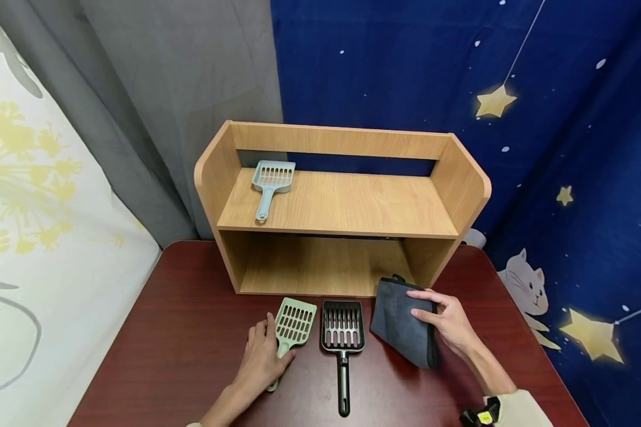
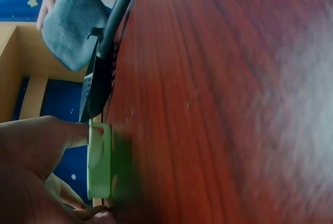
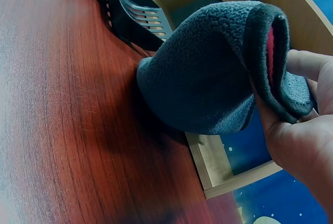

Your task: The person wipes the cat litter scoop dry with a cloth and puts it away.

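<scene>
My left hand (image 1: 259,363) grips a light green litter scoop (image 1: 295,323) near its handle, with the thumb on one side and the fingers on the other. The slotted head points toward the shelf, close over the table, and part of the handle is hidden by the hand. Beside it, a black litter scoop (image 1: 343,339) lies with its handle toward me. My right hand (image 1: 448,320) pinches a folded grey cloth (image 1: 403,320) at its dark-bound edge, thumb over the near face. In the right wrist view the cloth (image 3: 203,73) bulges upward, and red shows inside its fold.
A two-level wooden shelf (image 1: 342,231) stands at the back of the dark red table (image 1: 176,332). A pale blue litter scoop (image 1: 274,176) lies on its upper board at the left. Grey and blue curtains hang behind, and a white patterned one is at the left.
</scene>
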Motion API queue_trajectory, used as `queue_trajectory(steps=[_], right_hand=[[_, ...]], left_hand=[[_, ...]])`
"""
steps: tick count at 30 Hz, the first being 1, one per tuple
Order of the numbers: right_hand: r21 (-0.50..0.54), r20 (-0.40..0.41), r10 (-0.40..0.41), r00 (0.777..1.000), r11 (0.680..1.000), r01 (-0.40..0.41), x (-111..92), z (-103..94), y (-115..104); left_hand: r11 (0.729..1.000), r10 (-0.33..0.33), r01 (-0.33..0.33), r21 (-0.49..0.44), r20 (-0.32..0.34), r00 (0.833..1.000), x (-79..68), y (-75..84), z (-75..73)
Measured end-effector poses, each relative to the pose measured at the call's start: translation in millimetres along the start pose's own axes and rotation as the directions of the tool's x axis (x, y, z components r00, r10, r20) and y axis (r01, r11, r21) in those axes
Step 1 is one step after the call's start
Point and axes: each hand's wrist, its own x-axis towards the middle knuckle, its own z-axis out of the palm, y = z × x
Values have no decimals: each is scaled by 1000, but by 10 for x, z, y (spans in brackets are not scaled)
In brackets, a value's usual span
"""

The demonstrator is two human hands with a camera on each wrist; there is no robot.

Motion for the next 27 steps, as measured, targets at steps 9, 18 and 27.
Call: queue_trajectory(steps=[9,18,27], right_hand=[[23,13,7,1000,1000,-7,-5,-23,-32],[48,15,31,999,998,-31,-8,-23,3],[74,23,66,998,995,-67,-15,-30,22]], left_hand=[[998,61,-62,-3,-66,996,28,-154,-67],[997,58,-61,-39,-87,995,42,-201,-86],[996,6,-12,-89,-73,997,44,-275,-129]])
